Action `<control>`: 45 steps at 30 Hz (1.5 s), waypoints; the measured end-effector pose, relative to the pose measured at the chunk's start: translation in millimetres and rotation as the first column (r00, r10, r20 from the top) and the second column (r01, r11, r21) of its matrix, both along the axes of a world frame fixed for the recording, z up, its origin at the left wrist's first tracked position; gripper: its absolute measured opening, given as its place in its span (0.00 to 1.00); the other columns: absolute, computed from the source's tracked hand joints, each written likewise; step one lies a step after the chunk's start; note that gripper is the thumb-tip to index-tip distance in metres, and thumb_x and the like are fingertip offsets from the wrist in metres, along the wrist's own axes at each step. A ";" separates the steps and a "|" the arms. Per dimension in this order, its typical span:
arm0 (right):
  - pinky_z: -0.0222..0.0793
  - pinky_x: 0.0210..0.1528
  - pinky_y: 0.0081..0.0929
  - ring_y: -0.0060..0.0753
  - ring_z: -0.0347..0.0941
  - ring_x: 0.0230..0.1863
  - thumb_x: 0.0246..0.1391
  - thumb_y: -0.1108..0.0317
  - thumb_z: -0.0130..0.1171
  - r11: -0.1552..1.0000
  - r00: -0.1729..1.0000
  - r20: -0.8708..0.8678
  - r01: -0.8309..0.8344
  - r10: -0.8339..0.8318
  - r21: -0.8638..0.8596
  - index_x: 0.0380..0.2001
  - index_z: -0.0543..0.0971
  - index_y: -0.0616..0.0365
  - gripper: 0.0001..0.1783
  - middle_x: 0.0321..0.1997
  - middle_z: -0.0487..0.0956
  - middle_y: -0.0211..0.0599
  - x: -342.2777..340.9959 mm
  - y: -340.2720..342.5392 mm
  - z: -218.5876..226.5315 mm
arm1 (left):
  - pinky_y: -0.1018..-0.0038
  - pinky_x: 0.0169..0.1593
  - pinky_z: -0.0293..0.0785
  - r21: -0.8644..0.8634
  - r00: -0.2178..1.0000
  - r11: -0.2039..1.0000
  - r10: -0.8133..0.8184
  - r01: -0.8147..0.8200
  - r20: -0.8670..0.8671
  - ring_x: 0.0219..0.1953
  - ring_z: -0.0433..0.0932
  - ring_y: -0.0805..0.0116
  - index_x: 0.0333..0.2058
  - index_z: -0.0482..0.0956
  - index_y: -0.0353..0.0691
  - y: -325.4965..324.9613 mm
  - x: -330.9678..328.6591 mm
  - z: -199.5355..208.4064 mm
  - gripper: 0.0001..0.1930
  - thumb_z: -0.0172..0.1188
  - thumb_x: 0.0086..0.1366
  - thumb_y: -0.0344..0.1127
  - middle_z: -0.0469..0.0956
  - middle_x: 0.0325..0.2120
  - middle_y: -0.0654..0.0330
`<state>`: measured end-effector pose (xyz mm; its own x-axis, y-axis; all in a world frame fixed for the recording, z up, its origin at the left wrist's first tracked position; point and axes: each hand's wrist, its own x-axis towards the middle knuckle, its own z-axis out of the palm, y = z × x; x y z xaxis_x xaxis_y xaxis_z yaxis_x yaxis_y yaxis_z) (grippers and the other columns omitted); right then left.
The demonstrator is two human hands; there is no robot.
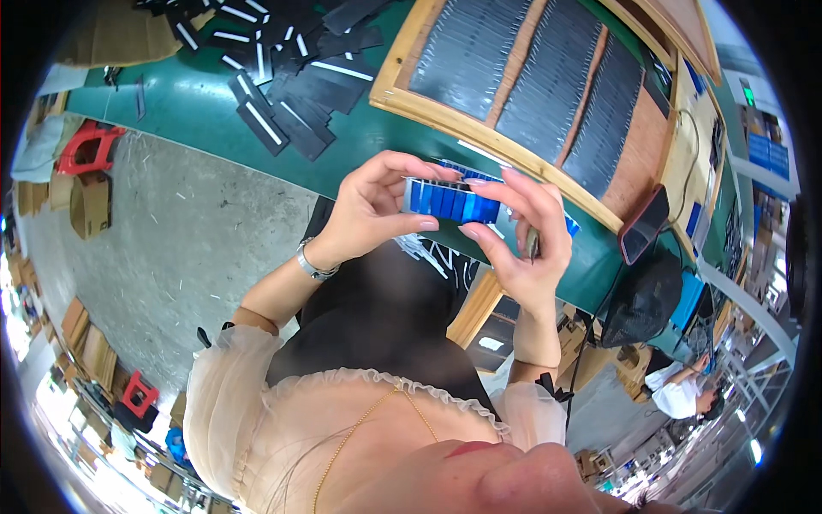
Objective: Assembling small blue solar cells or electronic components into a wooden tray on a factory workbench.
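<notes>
Both hands hold a block of blue cylinders side by side, like a small battery pack (pixel 452 202), over the near edge of the green table. My left hand (pixel 370 208) pinches its left end between thumb and fingers. My right hand (pixel 538 244) has its thumb and fingertips on the right end. A slim tool (pixel 533 243), its kind unclear, is tucked in my right palm. Just behind the pack, more blue cylinders (pixel 462 169) show, partly hidden by my fingers. Another bit of blue (pixel 572 226) peeks out beside my right hand.
A wooden-framed tray (pixel 390 92) with rows of dark flat pieces lies beyond my hands. Black pieces with white strips (pixel 287 107) are heaped at the far left of the green table (pixel 193 94). A phone (pixel 644 224) leans at right, near a black mesh thing (pixel 642 300). White strips (pixel 419 250) lie below the pack.
</notes>
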<state>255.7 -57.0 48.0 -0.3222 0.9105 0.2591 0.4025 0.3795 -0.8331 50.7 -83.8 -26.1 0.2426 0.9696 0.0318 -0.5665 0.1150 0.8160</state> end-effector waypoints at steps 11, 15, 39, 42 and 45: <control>0.68 0.42 0.23 0.29 0.69 0.38 0.36 0.75 0.76 0.999 1.000 -0.012 0.006 -0.006 -0.039 0.53 0.75 0.62 0.36 0.42 0.85 0.31 2.2 -1.4 0.3 | 0.66 0.62 0.71 -0.004 1.000 1.000 -0.008 0.008 0.016 0.59 0.72 0.60 0.50 0.70 0.37 1.1 2.7 1.2 0.27 0.65 0.53 0.13 0.74 0.54 0.46; 0.68 0.40 0.23 0.29 0.69 0.38 0.35 0.76 0.76 1.000 0.998 -0.056 -0.005 0.004 -0.015 0.53 0.75 0.62 0.36 0.42 0.85 0.32 1.0 -1.7 -2.0 | 0.66 0.62 0.71 -0.005 1.000 1.000 -0.010 0.010 0.019 0.59 0.72 0.60 0.50 0.70 0.36 0.4 2.6 2.5 0.26 0.65 0.53 0.13 0.74 0.54 0.46; 0.67 0.40 0.24 0.30 0.69 0.33 0.33 0.74 0.77 0.993 0.978 0.196 0.058 -0.077 0.101 0.52 0.78 0.56 0.36 0.43 0.85 0.31 9.0 -4.2 -2.8 | 0.78 0.40 0.75 -0.181 0.997 0.981 -0.076 0.071 -0.016 0.38 0.77 0.73 0.48 0.73 0.33 10.7 -18.4 30.2 0.14 0.60 0.65 0.27 0.79 0.39 0.54; 0.66 0.40 0.23 0.30 0.69 0.33 0.33 0.74 0.77 0.992 0.977 0.203 0.048 -0.071 0.119 0.51 0.79 0.56 0.35 0.43 0.85 0.30 11.1 -5.6 -5.3 | 0.84 0.24 0.65 -0.206 0.980 0.978 -0.029 -0.013 -0.197 0.17 0.69 0.82 0.41 0.76 0.33 10.9 -20.2 30.6 0.11 0.51 0.73 0.36 0.76 0.22 0.61; 0.66 0.40 0.24 0.30 0.69 0.33 0.33 0.74 0.77 0.990 0.976 0.206 0.042 -0.069 0.133 0.50 0.79 0.56 0.34 0.42 0.85 0.30 11.3 -6.1 -5.5 | 0.85 0.23 0.64 -0.197 0.962 0.980 -0.072 0.020 -0.262 0.17 0.70 0.82 0.40 0.74 0.34 9.8 -23.3 30.8 0.09 0.50 0.74 0.34 0.76 0.21 0.61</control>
